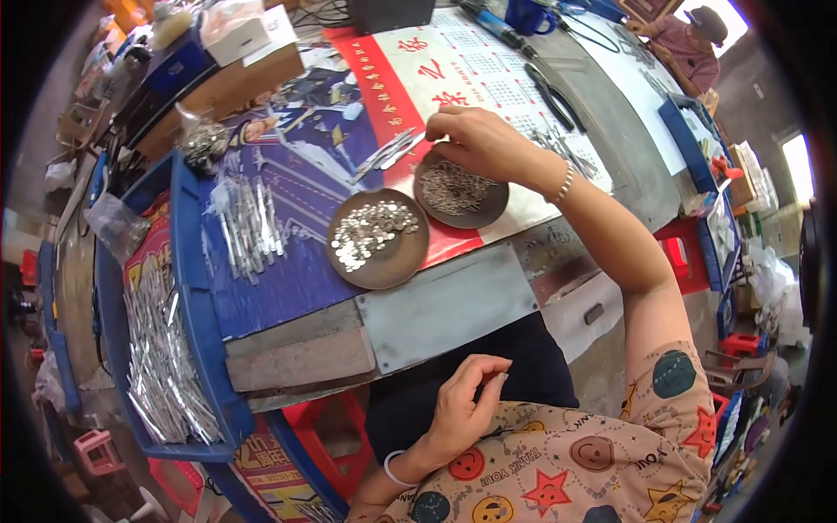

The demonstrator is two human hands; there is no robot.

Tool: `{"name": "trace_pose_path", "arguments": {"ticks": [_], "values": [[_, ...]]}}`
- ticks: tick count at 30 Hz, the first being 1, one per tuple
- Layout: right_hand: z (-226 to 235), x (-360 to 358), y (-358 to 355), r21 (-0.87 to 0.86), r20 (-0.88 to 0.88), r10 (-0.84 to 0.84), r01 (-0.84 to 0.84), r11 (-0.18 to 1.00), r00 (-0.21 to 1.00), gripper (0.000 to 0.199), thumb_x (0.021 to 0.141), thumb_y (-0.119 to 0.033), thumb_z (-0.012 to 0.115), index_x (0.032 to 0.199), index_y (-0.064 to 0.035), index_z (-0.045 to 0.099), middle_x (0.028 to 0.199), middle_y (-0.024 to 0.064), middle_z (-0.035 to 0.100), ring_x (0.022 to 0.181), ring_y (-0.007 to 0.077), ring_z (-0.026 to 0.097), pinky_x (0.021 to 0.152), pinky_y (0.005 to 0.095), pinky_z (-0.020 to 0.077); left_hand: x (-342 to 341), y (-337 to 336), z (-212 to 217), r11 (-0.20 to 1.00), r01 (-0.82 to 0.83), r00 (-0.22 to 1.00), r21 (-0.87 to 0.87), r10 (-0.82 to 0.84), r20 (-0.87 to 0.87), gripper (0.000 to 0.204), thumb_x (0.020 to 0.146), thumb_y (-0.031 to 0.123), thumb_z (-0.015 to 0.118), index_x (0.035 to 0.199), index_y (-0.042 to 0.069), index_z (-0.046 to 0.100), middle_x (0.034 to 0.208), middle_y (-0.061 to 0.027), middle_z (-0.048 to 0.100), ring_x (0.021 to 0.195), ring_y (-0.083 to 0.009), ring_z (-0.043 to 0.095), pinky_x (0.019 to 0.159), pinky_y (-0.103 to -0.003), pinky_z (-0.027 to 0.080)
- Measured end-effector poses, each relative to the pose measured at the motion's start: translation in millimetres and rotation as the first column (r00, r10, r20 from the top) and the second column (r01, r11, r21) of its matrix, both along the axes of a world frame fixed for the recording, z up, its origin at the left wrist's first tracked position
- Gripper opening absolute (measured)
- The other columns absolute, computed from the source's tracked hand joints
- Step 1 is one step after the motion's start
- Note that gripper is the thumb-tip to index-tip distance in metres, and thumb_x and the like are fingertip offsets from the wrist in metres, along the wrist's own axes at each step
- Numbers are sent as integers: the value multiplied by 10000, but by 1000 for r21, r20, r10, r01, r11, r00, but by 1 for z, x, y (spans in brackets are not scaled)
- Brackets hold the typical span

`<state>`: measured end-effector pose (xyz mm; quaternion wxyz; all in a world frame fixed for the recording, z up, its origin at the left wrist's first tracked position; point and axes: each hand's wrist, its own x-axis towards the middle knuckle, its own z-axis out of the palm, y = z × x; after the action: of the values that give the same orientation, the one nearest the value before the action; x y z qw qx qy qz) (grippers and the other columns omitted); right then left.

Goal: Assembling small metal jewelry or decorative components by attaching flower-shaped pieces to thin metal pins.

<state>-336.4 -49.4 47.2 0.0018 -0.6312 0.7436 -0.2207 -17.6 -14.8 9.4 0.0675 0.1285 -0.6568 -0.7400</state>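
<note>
— Fingers of the right hand (475,139) are pinching into the far dish (460,193) of small metal bits; the left hand (462,401) is gripping one tiny piece at the lap.
— Picking singly, from the heap's edge, seems best, so nothing is spilling onto the bench (445,305).
— Packaging?
— A red-and-white calendar sheet (453,61) is lying under the dishes; a white box (235,35) is sitting far left.

Two dishes (377,238) (460,193) side by side (right hand (475,139) over one).
</note>
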Motion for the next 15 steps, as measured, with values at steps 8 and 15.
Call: {"name": "trace_pose_path", "arguments": {"ticks": [8, 15], "values": [[-9, -9, -79, 284, -345, 224, -126, 950, 912, 57, 829, -49, 537, 876, -30, 563, 907, 119, 605, 904, 282, 613, 729, 386, 498, 30, -12, -9, 998, -54, 997, 15, 53, 56, 148, 901, 11, 530, 1036, -14, 583, 965, -75, 607, 878, -120, 622, 665, -235, 524], [2, -2, -110, 470, -388, 339, -132, 873, 857, 136, 777, -58, 593, 899, -1, 576, 867, 145, 637, 896, 281, 628, 740, 373, 502, 32, -12, -4, 1000, -20, 999, 10, 19, 36, 164, 908, 17, 515, 1057, -10, 578, 997, -73, 599, 882, -119, 623, 656, -220, 508]]}}
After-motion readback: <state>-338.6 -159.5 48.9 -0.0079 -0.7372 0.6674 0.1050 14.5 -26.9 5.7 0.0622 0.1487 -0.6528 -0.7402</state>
